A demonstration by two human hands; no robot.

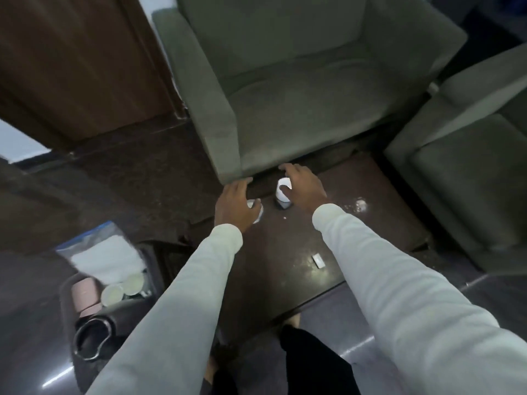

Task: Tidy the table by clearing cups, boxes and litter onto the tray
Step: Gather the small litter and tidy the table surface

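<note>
Both arms stretched out over the table (pixel 285 252), near the armchair (pixel 285 95). Right hand (pixel 303 183) hovers fingers spread over the upright white cup (pixel 283 192). Left hand (pixel 235 205), fingers loose, covers another white cup (pixel 258 212); can't tell its tilt.

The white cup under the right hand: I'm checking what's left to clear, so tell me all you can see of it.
The white cup is small, plain and smooth, perhaps paper or plastic. It stands upright near the far edge of the dark glossy table, on a small dark square that may be a coaster. The right hand reaches over it, fingers spread around its top, hiding part of the rim; a firm grip can't be told. Its contents are not visible.
</note>
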